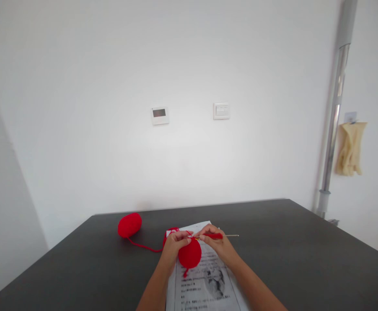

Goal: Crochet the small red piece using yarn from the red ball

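A round red crochet piece (190,254) hangs over a printed sheet, with a short yarn tail at its lower edge. My left hand (177,242) pinches the piece at its upper left edge. In my right hand (215,240) is a crochet hook (216,236) with a red handle, held closed between the fingers. One thin metal end sticks out to the right; the other end meets the top edge of the piece. Red yarn (145,247) runs from behind my left hand to a red yarn ball (129,225) at the left.
The printed sheet (192,298) with a dark picture lies on the dark table (293,259). The white wall behind carries a thermostat (159,115) and a light switch (221,111). At right stand a metal pipe (333,129) and a hanging cream cloth item (351,149).
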Motion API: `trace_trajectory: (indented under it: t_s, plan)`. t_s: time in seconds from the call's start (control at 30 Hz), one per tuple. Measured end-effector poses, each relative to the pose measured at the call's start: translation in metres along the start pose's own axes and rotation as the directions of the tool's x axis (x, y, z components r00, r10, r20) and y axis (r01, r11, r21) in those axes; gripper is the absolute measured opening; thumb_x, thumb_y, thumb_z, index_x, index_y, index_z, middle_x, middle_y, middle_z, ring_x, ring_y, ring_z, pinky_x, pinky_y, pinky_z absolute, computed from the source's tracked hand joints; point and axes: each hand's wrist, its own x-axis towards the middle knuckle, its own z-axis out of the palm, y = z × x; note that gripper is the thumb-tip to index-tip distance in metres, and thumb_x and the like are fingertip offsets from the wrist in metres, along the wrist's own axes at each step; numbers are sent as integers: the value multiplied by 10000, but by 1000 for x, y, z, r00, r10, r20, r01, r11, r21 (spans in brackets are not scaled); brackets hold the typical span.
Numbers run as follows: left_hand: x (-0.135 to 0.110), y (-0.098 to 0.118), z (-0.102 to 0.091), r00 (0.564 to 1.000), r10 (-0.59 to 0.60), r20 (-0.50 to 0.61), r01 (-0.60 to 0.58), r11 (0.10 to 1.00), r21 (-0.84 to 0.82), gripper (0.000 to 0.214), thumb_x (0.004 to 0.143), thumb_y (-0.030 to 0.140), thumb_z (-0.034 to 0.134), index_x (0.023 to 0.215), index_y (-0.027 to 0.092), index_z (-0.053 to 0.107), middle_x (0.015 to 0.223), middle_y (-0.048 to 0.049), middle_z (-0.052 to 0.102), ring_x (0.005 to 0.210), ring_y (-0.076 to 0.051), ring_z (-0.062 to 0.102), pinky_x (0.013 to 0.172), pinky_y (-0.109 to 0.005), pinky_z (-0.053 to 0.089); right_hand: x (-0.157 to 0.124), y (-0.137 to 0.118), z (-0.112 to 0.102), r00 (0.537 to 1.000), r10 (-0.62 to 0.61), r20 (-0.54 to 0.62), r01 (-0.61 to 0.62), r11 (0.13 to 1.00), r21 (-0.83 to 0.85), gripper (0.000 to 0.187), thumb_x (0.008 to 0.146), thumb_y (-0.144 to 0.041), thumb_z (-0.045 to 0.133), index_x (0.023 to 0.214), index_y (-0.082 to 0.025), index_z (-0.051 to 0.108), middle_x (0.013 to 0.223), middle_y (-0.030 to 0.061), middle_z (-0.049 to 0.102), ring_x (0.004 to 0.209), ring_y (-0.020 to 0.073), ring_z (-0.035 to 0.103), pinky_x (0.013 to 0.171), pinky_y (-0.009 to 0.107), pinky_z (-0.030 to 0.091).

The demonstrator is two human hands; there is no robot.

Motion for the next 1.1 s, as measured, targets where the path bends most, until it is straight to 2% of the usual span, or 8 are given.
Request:
trace_trajectory:
  t_s: [0.33, 0.47, 0.67, 1.1]
  plan:
    - [2, 0, 0, 999, -6, -51, 11, 994, 105, 325, 485, 214, 760, 800, 136, 728, 618, -26, 668, 556, -148, 568, 576, -256, 388, 0, -1, -4, 995, 35, 88, -37, 999, 19, 253, 770, -428, 631, 747, -182, 578, 818, 42, 680, 832, 198, 615, 772, 325, 443]
    - [2, 0, 0, 998, 7, -60, 1, 991, 134, 319, 501, 213, 751, 811, 141, 726, 617, -21, 663, 553, -149, 564, 567, -257, 387, 0, 0, -5, 995, 49, 88, -49, 999, 1, 249, 772, -428, 625, 745, -186, 571, 823, 39, 677, 821, 195, 613, 763, 324, 447]
    - [2, -2, 0, 998, 52, -48, -48, 995, 83, 360, 479, 221, 770, 825, 140, 709, 720, -40, 681, 633, -164, 584, 619, -264, 410, 0, -1, -5, 998, 39, 54, -37, 999, -27, 262, 778, -442, 613, 752, -184, 582, 818, 41, 679, 820, 199, 618, 764, 331, 453]
    - [0, 1, 3, 1000, 30, 8, -30, 999, -32, 341, 467, 154, 757, 797, 132, 676, 603, 11, 589, 551, -108, 527, 550, -225, 370, -2, -5, 0, 998, -5, 62, 5, 1000, -4, 250, 769, -439, 633, 782, -190, 612, 872, 60, 683, 867, 210, 620, 800, 354, 469]
